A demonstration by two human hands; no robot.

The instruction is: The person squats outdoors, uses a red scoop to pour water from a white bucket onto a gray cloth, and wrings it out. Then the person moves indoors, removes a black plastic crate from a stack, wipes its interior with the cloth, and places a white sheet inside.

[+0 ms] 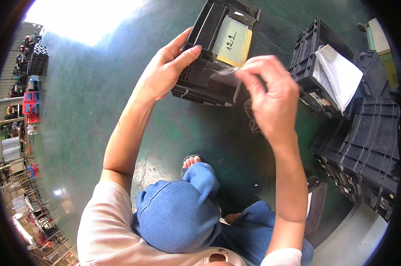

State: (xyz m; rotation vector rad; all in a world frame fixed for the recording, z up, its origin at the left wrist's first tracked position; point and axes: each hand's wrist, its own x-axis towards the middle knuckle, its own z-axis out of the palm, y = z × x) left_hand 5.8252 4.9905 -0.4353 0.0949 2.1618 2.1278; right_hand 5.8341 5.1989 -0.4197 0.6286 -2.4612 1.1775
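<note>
The black box is sitting at the upper middle of the frame, its labelled face turning up toward the wearer, probably so that the label can be reached and read; whether the floor or something else is supporting it from below, the view is not making clear. The left hand is clamping the box's left edge, thumb lying over the near face and the other fingers wrapping partly out of sight, presumably steadying it so that the right hand is working against something firm. The right hand is hovering over the box's lower right, thumb and forefinger closing together on a thin clear strip, a light tip pinch that is suiting so flimsy a piece; blur is hiding whether its far end is touching the box. The pale label is lying just above the strip, facing outward for easy reading. At the upper right, a white sheet-like item is leaning out of an open black crate, seemingly too large for lying flat inside.
</note>
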